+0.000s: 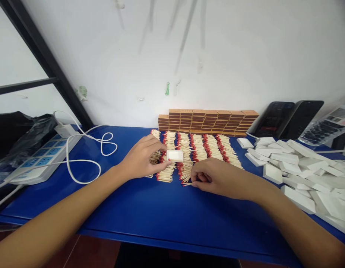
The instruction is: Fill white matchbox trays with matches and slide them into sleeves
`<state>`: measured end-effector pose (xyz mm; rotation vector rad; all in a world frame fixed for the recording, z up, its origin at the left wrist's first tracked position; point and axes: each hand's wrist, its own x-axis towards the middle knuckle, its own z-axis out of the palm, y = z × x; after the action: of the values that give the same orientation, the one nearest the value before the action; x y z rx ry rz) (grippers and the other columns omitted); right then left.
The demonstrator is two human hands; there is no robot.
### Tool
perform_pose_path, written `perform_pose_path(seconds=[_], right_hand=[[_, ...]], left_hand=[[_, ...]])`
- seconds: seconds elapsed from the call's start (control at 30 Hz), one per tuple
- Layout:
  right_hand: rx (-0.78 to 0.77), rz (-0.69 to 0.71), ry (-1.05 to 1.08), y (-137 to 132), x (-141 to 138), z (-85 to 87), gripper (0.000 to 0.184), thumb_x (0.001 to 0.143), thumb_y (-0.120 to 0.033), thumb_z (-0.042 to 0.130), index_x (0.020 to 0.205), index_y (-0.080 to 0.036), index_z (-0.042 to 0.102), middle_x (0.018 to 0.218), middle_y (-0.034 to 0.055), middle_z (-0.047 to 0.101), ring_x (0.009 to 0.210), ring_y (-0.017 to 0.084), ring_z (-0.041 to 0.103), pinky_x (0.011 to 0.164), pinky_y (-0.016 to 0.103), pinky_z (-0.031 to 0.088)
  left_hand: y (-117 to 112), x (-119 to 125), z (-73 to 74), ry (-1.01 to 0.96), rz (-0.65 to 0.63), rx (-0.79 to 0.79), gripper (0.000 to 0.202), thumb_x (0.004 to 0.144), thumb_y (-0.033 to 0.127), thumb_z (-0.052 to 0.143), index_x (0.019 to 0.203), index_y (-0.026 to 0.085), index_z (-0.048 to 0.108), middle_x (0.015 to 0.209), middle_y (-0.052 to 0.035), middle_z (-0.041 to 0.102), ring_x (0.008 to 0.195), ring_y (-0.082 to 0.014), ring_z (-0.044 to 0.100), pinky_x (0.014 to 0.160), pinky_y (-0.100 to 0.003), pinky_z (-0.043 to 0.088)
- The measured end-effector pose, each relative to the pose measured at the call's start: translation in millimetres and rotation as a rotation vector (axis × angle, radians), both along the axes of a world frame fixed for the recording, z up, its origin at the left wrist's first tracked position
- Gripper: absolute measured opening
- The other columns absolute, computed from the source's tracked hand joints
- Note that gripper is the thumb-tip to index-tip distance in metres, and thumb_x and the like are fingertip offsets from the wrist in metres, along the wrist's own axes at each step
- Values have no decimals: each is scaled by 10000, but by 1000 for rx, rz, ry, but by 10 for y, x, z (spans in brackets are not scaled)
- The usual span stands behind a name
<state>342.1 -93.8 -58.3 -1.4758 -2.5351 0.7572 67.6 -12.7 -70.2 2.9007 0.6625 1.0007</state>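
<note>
A small white matchbox tray [175, 156] is pinched between the thumb and fingers of my left hand [143, 156], held above the rows of matches. Inside the tray, near its left end, a red match head seems to show. My right hand [214, 178] is closed at the near end of a row of red-tipped matches [185, 171], its thumb and forefinger on a match [187, 184]. Several more rows of matches [228, 150] lie side by side, red heads to the left. The curled fingers hide part of the right hand's grip.
Stacked brown matchboxes [208, 121] line the wall behind the matches. A heap of white trays [298, 163] spreads on the right, with two dark phones [275, 117] leaning behind. A power strip [46, 156] and white cables [98, 171] lie on the left of the blue table [150, 216].
</note>
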Motion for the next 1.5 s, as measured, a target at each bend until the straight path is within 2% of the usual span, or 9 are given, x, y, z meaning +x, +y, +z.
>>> perform_pose_path(seconds=[0.23,0.37,0.53,0.67,0.73,1.0,1.5], right_hand=[[-116,-2,56,-13,46,-36,74,798,-150,656,811,-221,677,715,-21,635,609,125,522,537,258,358],[-138,9,207,-21,13,19,41,856,-194,642,823,-215,651,709,-29,601,612,118,497,540,243,366],[29,-53,388,14,-32,38,115,935,-281,629,844,-211,644,685,-33,576,596,113,484,548,244,378],[326,-95,338,62,-44,-48,63,930,-212,624,871,-208,643,699,-29,581,617,116,496,582,255,387],[408,-93,317,74,-62,-85,53,928,-184,621,883,-208,635,699,-33,568,626,116,499,591,252,389],[437,-50,277,51,-148,-127,79,909,-142,636,861,-204,634,698,-36,567,627,121,511,598,252,377],[505,-39,164,4,-178,-100,83,925,-180,597,847,-198,619,727,-6,615,616,124,516,595,256,349]], left_hand=[[-2,17,-6,-1,-8,5,259,934,407,715,1052,179,681,941,-74,725,898,-233,613,869,-411,507],[-11,12,-5,-10,-21,14,266,932,407,719,1062,178,681,940,-74,726,896,-233,619,874,-415,511],[-27,17,-1,-19,-54,26,280,912,406,746,1058,177,679,945,-75,728,902,-233,630,883,-419,514],[-70,46,2,-21,-86,36,301,903,414,753,1065,171,682,936,-80,725,885,-234,632,856,-414,518],[-106,66,4,-20,-102,35,294,903,408,752,1060,169,683,931,-80,724,882,-233,631,852,-410,521],[-185,92,14,-8,-147,24,273,910,387,744,1070,180,666,965,-73,720,905,-231,628,875,-400,518],[-106,61,9,1,-162,-33,349,878,488,794,1027,188,697,935,-75,731,885,-229,635,850,-397,529]])
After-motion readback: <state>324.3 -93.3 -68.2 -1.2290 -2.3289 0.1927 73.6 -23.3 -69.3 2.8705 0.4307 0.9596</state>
